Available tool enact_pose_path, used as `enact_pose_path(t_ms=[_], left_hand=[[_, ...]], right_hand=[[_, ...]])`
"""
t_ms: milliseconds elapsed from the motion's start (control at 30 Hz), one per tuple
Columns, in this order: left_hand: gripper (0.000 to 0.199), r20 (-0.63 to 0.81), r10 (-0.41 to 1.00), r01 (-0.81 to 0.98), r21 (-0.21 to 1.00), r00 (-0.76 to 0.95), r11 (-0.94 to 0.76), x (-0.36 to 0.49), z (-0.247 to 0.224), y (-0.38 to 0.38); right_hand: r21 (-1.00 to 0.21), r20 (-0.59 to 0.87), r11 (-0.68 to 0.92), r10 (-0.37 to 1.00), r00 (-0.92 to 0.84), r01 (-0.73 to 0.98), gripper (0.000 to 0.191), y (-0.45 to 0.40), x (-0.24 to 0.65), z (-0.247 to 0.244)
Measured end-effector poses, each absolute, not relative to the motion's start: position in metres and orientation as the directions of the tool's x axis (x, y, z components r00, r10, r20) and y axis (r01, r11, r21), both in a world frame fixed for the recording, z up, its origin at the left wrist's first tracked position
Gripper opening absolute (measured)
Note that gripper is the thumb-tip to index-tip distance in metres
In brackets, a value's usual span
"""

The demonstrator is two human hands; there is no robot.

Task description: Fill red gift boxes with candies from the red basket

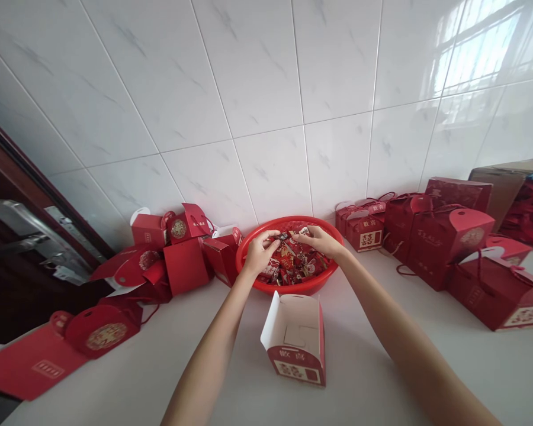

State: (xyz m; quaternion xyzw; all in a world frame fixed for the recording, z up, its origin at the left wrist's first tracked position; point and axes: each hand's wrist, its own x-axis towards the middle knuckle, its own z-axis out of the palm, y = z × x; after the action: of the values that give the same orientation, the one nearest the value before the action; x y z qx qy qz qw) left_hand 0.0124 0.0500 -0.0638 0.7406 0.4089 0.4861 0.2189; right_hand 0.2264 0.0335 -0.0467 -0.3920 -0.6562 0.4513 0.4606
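Observation:
A red plastic basket full of red-wrapped candies stands against the wall. My left hand is over its left side, thumb and fingers pinched on a small dark-wrapped candy. From the right, my right hand reaches over the basket, its fingers drawn together on a wrapped candy; the fingertips are partly hidden. Between my forearms, in front of the basket, sits an open red gift box with a white inside. No candies show in it.
Several red gift boxes stand on the left, near a dark door with a metal handle. More closed red boxes with cord handles line the right. A cardboard box holding red material is at the far right. White tiles cover the wall.

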Motion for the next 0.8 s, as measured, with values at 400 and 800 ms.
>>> enact_pose_path(t_ms=[400, 800], left_hand=[[0.044, 0.343, 0.884, 0.483, 0.743, 0.318, -0.462, 0.0156, -0.0654, 0.0501], [0.023, 0.156, 0.906, 0.668, 0.629, 0.394, -0.399, 0.0189, -0.0625, 0.0455]], right_hand=[[-0.951, 0.305, 0.306, 0.919, -0.251, -0.037, 0.036, 0.0354, 0.2260, -0.0491], [-0.955, 0.295, 0.285, 0.942, -0.157, -0.084, 0.031, 0.0333, 0.2251, -0.0467]])
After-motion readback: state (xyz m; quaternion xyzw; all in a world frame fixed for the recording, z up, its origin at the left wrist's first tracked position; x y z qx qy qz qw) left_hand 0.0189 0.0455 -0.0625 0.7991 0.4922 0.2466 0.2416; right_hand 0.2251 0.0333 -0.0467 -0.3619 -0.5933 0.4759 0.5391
